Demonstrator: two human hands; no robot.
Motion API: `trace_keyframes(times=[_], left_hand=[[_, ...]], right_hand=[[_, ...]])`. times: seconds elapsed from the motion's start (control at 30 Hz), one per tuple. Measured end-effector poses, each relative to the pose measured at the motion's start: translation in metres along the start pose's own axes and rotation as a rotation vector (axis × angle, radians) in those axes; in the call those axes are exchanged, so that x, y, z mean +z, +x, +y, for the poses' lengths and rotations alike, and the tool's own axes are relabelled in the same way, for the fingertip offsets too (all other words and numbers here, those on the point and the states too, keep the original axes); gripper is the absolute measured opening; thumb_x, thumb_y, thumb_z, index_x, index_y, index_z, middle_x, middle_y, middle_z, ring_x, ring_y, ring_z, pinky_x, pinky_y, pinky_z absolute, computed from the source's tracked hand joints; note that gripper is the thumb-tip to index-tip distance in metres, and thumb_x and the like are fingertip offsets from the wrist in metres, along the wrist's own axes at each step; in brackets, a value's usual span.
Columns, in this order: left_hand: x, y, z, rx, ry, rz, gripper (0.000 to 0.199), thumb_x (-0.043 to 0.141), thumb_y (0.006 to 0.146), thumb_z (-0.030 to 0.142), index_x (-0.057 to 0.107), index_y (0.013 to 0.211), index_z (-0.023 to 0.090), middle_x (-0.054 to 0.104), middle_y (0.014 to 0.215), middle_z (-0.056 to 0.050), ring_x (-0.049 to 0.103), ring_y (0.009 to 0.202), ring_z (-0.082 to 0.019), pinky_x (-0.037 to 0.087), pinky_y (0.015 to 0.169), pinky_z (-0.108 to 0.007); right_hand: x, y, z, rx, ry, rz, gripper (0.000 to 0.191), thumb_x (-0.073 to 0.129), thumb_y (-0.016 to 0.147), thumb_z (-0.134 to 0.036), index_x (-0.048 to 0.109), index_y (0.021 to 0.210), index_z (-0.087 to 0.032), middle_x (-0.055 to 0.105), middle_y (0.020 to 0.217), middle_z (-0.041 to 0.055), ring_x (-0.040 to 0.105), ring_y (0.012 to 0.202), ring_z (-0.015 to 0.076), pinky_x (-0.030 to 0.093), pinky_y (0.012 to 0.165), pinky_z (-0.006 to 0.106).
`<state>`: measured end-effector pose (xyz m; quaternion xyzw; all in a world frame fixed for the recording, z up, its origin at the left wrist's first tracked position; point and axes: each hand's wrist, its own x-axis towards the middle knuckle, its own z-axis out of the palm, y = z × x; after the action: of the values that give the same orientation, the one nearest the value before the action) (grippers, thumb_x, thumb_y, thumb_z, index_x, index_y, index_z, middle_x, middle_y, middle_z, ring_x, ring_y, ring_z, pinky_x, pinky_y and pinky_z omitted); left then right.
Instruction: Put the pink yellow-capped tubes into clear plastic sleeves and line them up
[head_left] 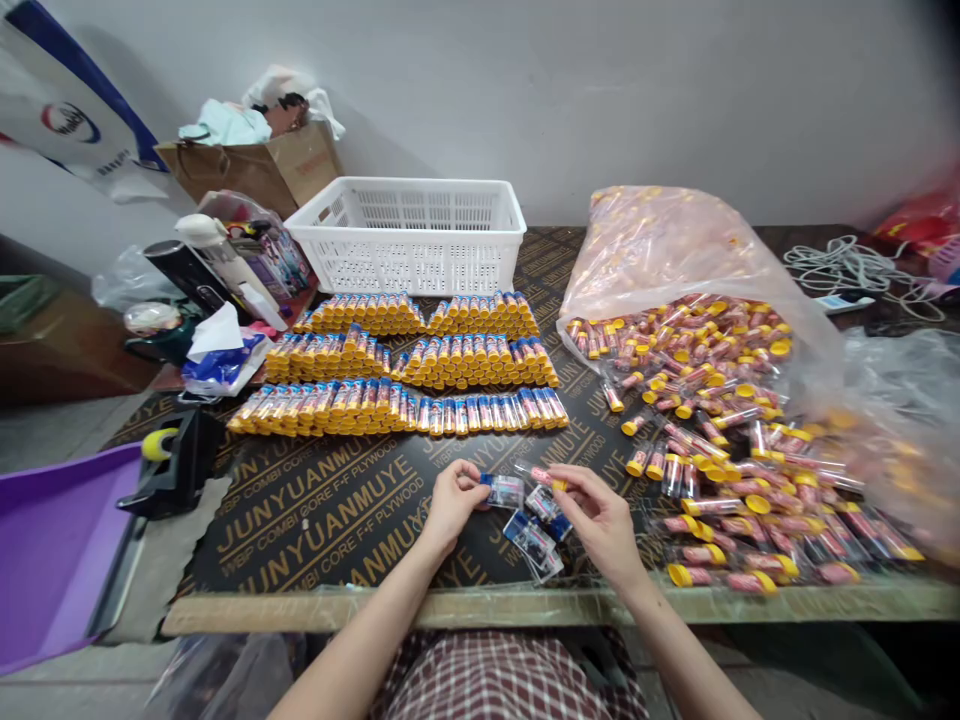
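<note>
At the right hand point(602, 515), 1 tube point(537, 473) (gripped); pointing left.

"Where's the lane?"

"Left of the left hand point(454, 503), across bare printed board point(315, 520), right up to the tape dispenser point(169, 470)!"

"Straight ahead?"

"A thin strip, then stacked tubes point(457, 360) block it, white basket point(409, 258) behind!"

"Out right?"

"Narrow gap beside the right hand point(606, 522), then loose tubes point(724, 505) and the plastic bag point(675, 240)!"
</note>
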<state>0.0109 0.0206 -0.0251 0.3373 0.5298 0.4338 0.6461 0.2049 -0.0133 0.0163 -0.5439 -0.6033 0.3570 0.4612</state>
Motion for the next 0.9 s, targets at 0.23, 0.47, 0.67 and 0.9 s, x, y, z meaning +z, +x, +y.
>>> trace_keyframes(times=[0.23,0.47,0.67,0.9], left_hand=[[-0.003,0.005,0.006,0.084,0.015,0.046,0.014,0.067,0.051,0.01,0.063,0.065,0.013,0.062,0.059,0.001,0.052,0.053,-0.009,0.039,0.053,-0.018],[-0.006,0.01,0.0,0.077,-0.02,0.075,0.02,0.074,0.055,0.03,0.068,0.062,0.012,0.063,0.054,-0.001,0.051,0.049,-0.01,0.039,0.051,-0.02],[-0.007,0.008,0.005,0.077,-0.039,0.102,0.025,0.076,0.056,0.035,0.067,0.064,0.012,0.062,0.056,-0.001,0.051,0.05,-0.009,0.039,0.047,-0.019],[-0.005,0.004,0.011,-0.117,-0.306,0.157,0.036,0.08,0.05,0.041,0.06,0.059,0.013,0.062,0.059,-0.001,0.055,0.05,-0.009,0.046,0.049,-0.021]], right_hand=[[0.008,-0.005,0.004,0.016,0.018,-0.008,0.018,0.056,0.084,-0.03,0.067,0.096,-0.024,0.063,0.107,0.0076,0.058,0.101,0.0214,0.049,0.081,0.033],[0.01,-0.005,0.006,0.037,0.027,0.004,0.018,0.057,0.083,-0.031,0.067,0.096,-0.023,0.063,0.106,0.0075,0.059,0.101,0.0214,0.05,0.081,0.033],[0.013,-0.008,0.004,0.019,0.044,0.032,0.017,0.057,0.084,-0.029,0.067,0.096,-0.022,0.063,0.106,0.008,0.059,0.101,0.021,0.051,0.08,0.032],[0.019,-0.015,-0.006,-0.186,-0.111,0.084,0.026,0.054,0.084,-0.018,0.065,0.107,-0.026,0.063,0.11,0.006,0.058,0.105,0.0203,0.047,0.092,0.037]])
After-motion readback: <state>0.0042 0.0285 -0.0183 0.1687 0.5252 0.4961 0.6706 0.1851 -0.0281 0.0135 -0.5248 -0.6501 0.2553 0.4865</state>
